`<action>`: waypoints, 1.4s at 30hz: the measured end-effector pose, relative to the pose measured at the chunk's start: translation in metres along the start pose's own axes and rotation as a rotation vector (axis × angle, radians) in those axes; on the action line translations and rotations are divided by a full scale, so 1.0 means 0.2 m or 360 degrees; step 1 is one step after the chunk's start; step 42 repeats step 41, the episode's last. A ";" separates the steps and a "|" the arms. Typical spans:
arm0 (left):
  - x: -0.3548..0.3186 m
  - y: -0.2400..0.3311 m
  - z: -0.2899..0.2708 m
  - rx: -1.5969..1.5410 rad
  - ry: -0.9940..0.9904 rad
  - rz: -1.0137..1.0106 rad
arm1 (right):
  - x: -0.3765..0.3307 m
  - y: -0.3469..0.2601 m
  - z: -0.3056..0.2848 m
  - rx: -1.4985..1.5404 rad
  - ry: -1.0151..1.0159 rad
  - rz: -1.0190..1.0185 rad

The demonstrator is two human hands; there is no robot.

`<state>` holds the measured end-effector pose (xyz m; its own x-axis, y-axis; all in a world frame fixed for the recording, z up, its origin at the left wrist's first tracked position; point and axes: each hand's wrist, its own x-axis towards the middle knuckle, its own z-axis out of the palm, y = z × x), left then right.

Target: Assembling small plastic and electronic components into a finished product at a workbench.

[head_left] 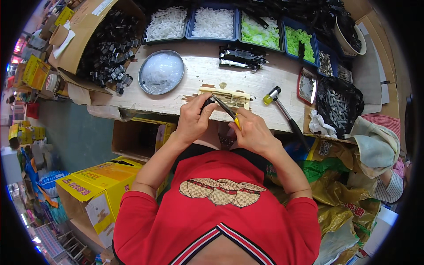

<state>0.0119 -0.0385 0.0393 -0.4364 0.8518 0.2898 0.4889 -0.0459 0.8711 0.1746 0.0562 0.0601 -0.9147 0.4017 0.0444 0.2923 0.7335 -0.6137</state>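
Note:
My left hand point(194, 117) pinches a small black part point(207, 103) over the front edge of the workbench. In my right hand point(254, 131) is a yellow-handled tool point(225, 107) with a long dark tip; whether it is a blade or plier jaws I cannot tell. Its tip meets the black part at my left fingers. Just beyond both hands lies a cream-coloured jig block point(240, 98) with dark grooves, partly hidden by my hands. To its right a hammer point(286, 112) with a yellow-and-black head rests with its handle over the bench edge.
A round metal dish point(161, 72) of clear pieces stands left, beside a carton point(70, 57) of black parts. Several blue trays point(212, 37) of white and green pieces line the back. Black strips point(242, 58) lie mid-bench. A black bag point(338, 104) of screw-like parts sits right.

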 end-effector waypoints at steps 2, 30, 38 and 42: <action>0.01 0.01 0.00 0.0017 0.0058 0.0051 | -0.01 -0.02 0.01 0.0052 0.0150 -0.0001; -0.01 -0.13 -0.17 -0.2230 -0.0880 -0.1277 | 0.08 0.12 -0.06 -0.0050 -0.0109 -0.0353; -0.63 -0.65 -0.85 0.0863 -0.0502 -0.1284 | 0.00 0.24 -0.11 0.0023 -0.0015 -0.0237; -0.35 -0.43 -0.83 0.0209 -0.0444 -0.1742 | -0.02 0.27 -0.11 0.0053 0.0012 -0.0201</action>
